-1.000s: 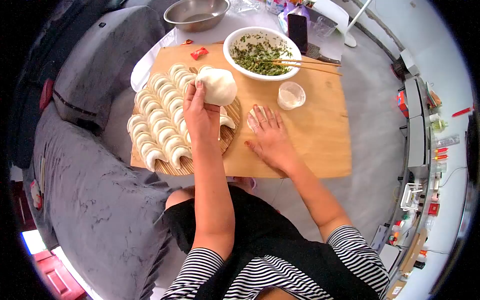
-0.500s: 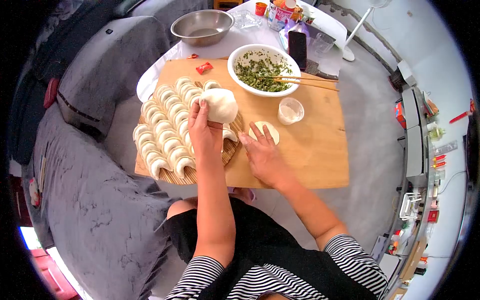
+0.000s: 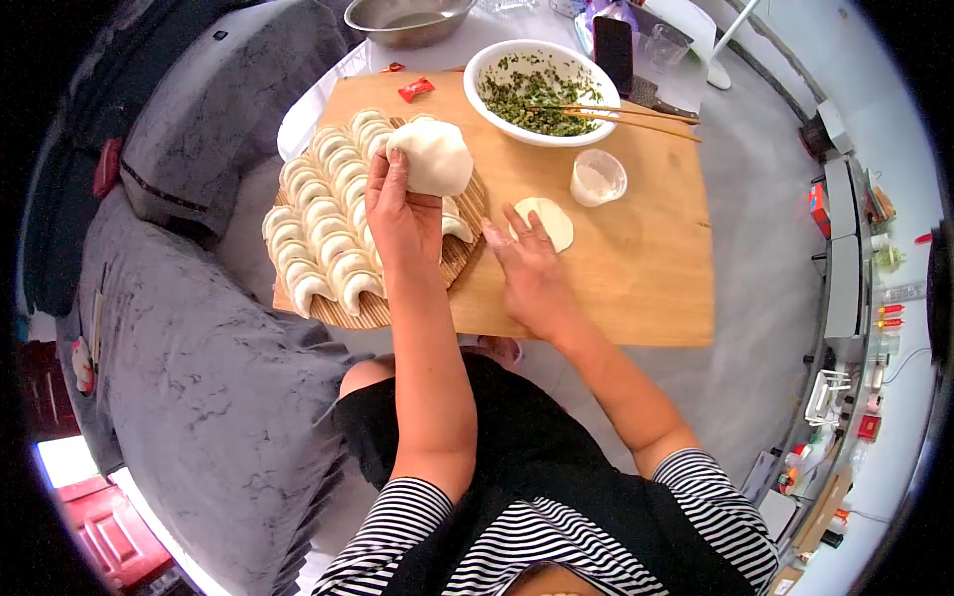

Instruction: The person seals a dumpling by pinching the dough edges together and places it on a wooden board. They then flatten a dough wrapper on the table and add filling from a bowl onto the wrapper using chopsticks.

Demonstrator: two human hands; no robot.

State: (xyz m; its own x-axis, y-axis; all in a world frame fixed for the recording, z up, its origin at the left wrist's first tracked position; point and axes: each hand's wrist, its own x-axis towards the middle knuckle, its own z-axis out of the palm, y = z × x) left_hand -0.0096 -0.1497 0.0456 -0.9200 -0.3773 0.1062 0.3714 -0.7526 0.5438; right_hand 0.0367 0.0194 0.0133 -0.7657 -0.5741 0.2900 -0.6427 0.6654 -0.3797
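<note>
My left hand [image 3: 399,214] pinches a round, pale dumpling wrapper [image 3: 437,159] by its left edge and holds it up over the dumplings. Below it, rows of folded dumplings [image 3: 320,214] cover a round slatted tray [image 3: 460,260]. My right hand [image 3: 532,273] is open, fingers stretched out, with its fingertips on the left edge of a second dumpling wrapper [image 3: 552,226] lying flat on the wooden board [image 3: 636,288]. Beyond that wrapper stands a small clear tub [image 3: 599,179] with white powder inside. A white bowl [image 3: 477,99] holds chopped green filling, and chopsticks [image 3: 646,117] rest across its rim.
At the back are a metal basin [image 3: 373,30], a dark phone [image 3: 613,55] and a knife [image 3: 661,102]. A red wrapped packet [image 3: 416,89] lies near the board's far edge. A grey sofa [image 3: 199,397] stands to the left, and a low cabinet [image 3: 845,258] to the right.
The camera view has tipped, so the board and everything on it sit higher in the picture. Both hands keep nearly the same pose, with the same wrapper in the left.
</note>
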